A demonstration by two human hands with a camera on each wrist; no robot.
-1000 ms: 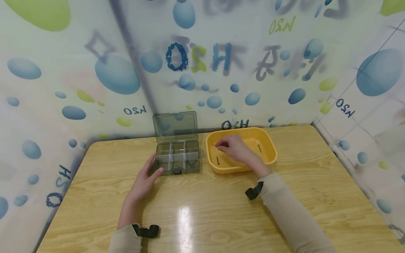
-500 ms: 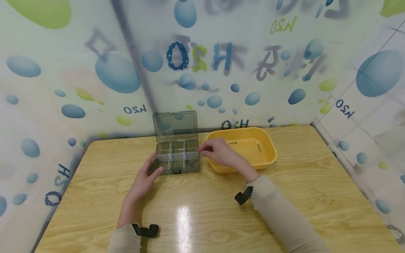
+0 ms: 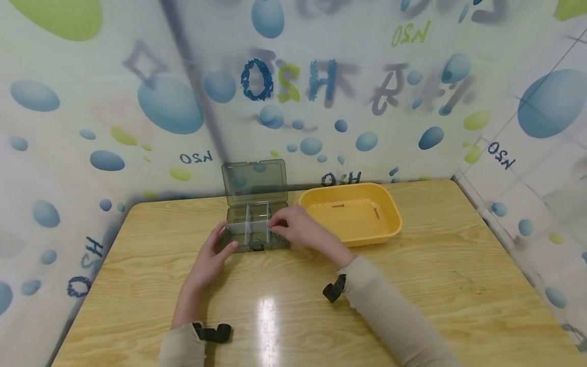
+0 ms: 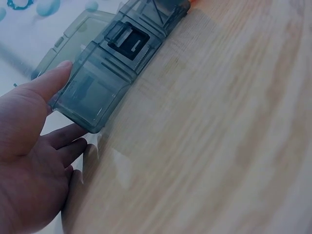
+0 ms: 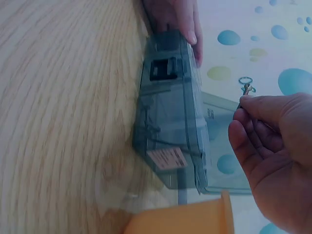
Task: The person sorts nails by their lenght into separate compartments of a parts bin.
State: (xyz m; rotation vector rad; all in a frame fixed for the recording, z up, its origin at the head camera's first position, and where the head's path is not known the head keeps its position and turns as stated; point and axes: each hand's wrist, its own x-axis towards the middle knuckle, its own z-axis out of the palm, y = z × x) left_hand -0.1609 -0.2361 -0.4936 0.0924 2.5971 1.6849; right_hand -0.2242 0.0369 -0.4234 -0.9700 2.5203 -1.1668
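A smoky see-through compartment box stands on the table with its lid raised. Its left end is held by my left hand, thumb over the front rim and fingers along the side. My right hand is over the box's right-hand compartments. In the right wrist view, the right hand pinches a small screw between thumb and fingertips, its end poking out. Several screws lie in the front compartments of the box. A yellow tray to the right contains two dark screws.
The wooden table backs onto a wall printed with blue and green drops. The yellow tray sits right of the box, under the right forearm's far side. Black camera bands are on both wrists.
My right hand has moved left, out of the yellow tray to above the box, carrying a screw. The left hand has kept its hold on the box.
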